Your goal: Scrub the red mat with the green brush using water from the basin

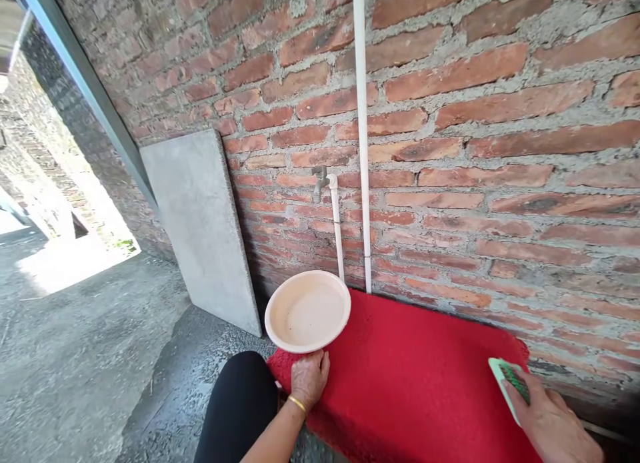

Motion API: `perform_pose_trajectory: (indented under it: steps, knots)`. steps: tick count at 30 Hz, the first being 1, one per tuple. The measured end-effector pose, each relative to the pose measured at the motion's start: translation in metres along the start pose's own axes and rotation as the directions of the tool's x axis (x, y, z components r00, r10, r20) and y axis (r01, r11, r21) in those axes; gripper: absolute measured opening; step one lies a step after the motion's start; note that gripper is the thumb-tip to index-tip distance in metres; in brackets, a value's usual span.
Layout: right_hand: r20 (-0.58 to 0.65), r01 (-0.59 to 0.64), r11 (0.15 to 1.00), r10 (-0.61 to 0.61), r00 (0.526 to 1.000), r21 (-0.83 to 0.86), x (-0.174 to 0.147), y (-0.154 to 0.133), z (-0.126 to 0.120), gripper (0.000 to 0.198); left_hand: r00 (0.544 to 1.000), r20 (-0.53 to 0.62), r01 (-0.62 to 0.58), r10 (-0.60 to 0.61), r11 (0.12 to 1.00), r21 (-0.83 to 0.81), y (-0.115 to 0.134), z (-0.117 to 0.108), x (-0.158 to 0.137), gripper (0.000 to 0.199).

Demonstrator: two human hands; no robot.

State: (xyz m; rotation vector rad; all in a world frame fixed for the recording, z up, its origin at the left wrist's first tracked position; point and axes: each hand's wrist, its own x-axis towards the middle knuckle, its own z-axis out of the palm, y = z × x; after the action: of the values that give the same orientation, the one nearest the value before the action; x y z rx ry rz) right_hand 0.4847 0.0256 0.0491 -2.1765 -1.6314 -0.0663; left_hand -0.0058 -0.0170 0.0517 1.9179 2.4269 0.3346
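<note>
Brush (515,378) clasped in right hand (555,416), near edge of red cloth (410,363). Basin (310,311) above curled left hand (310,377), grip unclear. Open room between.

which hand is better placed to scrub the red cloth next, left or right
Probably the right hand: it holds the green brush by the right end of the red cloth, while the left hand is at the near edge of the basin.
</note>
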Motion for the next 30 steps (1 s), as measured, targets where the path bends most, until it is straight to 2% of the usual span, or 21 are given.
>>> perform_pose_trajectory:
  steps: [3, 5, 8, 11, 12, 14, 17, 20, 23, 25, 27, 30]
  knots:
    - [0.078, 0.157, 0.987, -0.160, 0.984, 0.042, -0.020, -0.054, 0.001, 0.062, 1.000, -0.005, -0.005, 0.005, 1.000, -0.010, 0.000, 0.000, 0.000, 0.034]
    - [0.065, 0.314, 0.949, -0.314, 0.947, 0.011, -0.037, -0.094, 0.005, 0.054, 1.000, -0.015, -0.009, 0.009, 1.000, -0.014, -0.001, 0.001, 0.000, 0.033]
    - [-0.004, 0.540, 0.841, -0.541, 0.841, -0.046, -0.068, -0.145, 0.016, 0.041, 1.000, -0.026, -0.013, 0.013, 1.000, -0.017, -0.002, 0.003, -0.001, 0.033]
    - [-0.009, 0.689, 0.719, -0.693, 0.721, -0.094, -0.097, -0.178, 0.028, 0.035, 0.999, -0.041, -0.023, 0.022, 1.000, -0.019, -0.003, 0.005, -0.001, 0.034]
    - [0.004, 0.713, 0.693, -0.717, 0.697, -0.111, -0.105, -0.185, 0.032, 0.037, 0.998, -0.048, -0.028, 0.027, 0.999, -0.017, -0.004, 0.006, -0.001, 0.035]
    - [0.035, 0.725, 0.674, -0.728, 0.684, -0.146, -0.113, -0.191, 0.035, 0.040, 0.998, -0.053, -0.037, 0.036, 0.999, -0.010, -0.005, 0.008, 0.000, 0.035]
    - [0.071, 0.684, 0.706, -0.684, 0.726, -0.184, -0.107, -0.182, 0.032, 0.040, 0.998, -0.041, -0.040, 0.040, 0.999, 0.004, -0.007, 0.010, 0.001, 0.034]
    - [0.095, 0.588, 0.775, -0.584, 0.806, -0.231, -0.084, -0.155, 0.020, 0.038, 0.999, -0.028, -0.032, 0.032, 0.999, 0.013, -0.008, 0.012, 0.003, 0.033]
    - [0.125, 0.420, 0.852, -0.401, 0.907, -0.313, -0.056, -0.114, 0.005, 0.040, 1.000, -0.014, -0.023, 0.024, 1.000, 0.021, -0.008, 0.013, 0.003, 0.033]
    - [0.135, 0.292, 0.891, -0.261, 0.956, -0.347, -0.041, -0.082, -0.004, 0.044, 1.000, -0.002, -0.018, 0.019, 0.999, 0.027, -0.007, 0.011, 0.003, 0.033]
    - [0.134, 0.171, 0.925, -0.132, 0.982, -0.340, -0.031, -0.051, -0.013, 0.048, 1.000, 0.010, -0.013, 0.013, 0.999, 0.032, -0.006, 0.010, 0.003, 0.034]
    - [0.117, -0.001, 0.957, 0.037, 0.992, -0.290, -0.025, -0.015, -0.023, 0.055, 1.000, 0.029, -0.007, 0.006, 0.999, 0.040, -0.005, 0.008, 0.003, 0.035]
